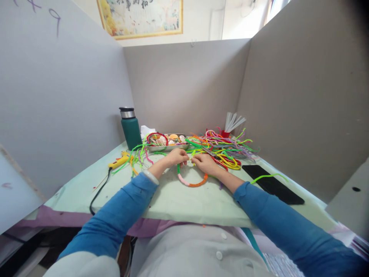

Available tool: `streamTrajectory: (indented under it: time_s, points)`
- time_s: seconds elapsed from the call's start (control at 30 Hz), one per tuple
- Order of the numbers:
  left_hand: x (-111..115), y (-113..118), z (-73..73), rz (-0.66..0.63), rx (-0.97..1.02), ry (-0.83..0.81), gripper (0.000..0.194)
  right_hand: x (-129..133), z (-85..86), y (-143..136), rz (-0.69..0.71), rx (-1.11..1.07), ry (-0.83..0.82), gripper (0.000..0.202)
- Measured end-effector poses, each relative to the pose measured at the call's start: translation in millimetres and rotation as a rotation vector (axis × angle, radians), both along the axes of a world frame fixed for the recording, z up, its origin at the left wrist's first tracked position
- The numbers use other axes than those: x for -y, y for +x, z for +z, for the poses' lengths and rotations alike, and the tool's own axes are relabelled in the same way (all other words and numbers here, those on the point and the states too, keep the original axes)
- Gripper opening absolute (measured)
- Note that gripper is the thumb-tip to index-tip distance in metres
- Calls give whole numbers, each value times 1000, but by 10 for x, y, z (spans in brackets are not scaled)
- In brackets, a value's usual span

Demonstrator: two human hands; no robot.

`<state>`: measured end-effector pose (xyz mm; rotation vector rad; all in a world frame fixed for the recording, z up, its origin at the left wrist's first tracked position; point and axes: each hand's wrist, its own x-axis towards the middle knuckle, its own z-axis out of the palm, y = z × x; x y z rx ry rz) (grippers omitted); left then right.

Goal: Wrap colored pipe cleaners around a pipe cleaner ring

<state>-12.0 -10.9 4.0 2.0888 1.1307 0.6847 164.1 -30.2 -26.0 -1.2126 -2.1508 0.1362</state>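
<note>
A ring wrapped in fuzzy pipe cleaner, with green, pink and orange stretches [192, 184], lies over the green tablecloth with its far side between my hands. My left hand [176, 157] is closed in a pinch at the ring's far left, beside the green stretch. Opposite it, my right hand [204, 163] pinches at the far right. A short yellow pipe cleaner [190, 156] shows between the fingertips of both hands. My fingers cover part of the ring, so its far edge is partly hidden.
Behind my hands are a metal tray [170, 147] of shells and a heap of colourful pipe cleaners [230, 148] with scissors [209, 151]. At left stand a green bottle [131, 130] and a yellow glue gun [119, 161] with a cord. A black phone [272, 184] lies right. Grey partitions enclose the table.
</note>
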Motion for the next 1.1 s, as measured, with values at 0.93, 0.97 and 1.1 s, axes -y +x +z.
streamTrajectory:
  time_s: [0.93,0.97,1.1]
  points:
    - [14,7,6,-30,29,-39,16,7,8,-1,17,-13,-5,28]
    - [12,8,8,-24,32,-45,16,12,10,-2,21,-16,-6,28]
    - [7,14,21,1,46,-74,16,27,17,-4,35,-28,-12,28]
